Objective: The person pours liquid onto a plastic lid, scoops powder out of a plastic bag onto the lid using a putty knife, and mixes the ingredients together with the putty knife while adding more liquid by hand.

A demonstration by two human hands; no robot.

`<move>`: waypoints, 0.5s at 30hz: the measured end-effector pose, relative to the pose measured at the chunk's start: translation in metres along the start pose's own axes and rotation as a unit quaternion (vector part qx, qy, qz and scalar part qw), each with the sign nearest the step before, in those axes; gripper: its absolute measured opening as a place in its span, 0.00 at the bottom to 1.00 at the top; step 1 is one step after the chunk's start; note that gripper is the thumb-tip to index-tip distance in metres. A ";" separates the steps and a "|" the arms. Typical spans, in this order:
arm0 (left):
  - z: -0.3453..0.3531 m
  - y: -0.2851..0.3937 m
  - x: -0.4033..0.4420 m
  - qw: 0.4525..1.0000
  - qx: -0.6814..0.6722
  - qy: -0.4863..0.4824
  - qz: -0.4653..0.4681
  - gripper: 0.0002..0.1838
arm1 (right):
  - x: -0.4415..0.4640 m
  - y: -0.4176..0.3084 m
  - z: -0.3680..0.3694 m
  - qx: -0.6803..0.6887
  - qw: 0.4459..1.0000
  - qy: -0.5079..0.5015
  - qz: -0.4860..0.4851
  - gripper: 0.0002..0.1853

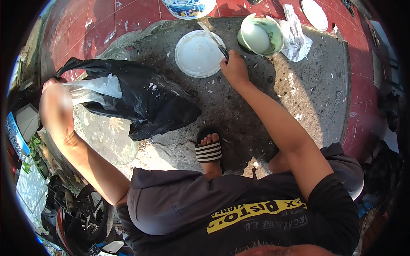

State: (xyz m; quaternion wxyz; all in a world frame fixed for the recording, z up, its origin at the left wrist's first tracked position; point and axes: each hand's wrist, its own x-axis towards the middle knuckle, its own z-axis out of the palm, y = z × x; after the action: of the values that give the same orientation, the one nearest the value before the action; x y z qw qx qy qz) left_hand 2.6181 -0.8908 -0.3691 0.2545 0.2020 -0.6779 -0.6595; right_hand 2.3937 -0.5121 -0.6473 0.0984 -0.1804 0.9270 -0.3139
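My left hand (57, 106), partly blurred, is closed on the edge of a black plastic bag (171, 104). The bag stretches to the right from it, with a translucent plastic bag (102, 88) showing in its mouth. My right hand (235, 68) is wrapped round the dark handle of a knife (211, 33). The long pale blade points up and left across a round white lid (194, 57) lying on the concrete. Right of the knife stands a pale green bucket (278, 35) with something white and rounded inside.
A white and blue bucket (188, 9) stands at the top. Crumpled white plastic (297, 40) lies beside the green bucket, and another white lid (315, 15) is farther right. My sandalled foot (208, 150) is on the concrete below. A motorbike (83, 217) is at lower left.
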 end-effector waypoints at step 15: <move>0.043 -0.007 0.043 1.000 0.005 -0.003 -0.014 0.06 | -0.015 0.022 -0.033 -0.014 0.999 -0.039 -0.026 0.11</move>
State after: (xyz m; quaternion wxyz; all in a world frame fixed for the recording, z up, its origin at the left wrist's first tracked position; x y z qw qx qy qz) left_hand 2.5577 -0.8833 -0.3728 0.2419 0.2109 -0.6789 -0.6603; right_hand 2.3915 -0.4725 -0.6341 0.1242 -0.2178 0.9216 -0.2963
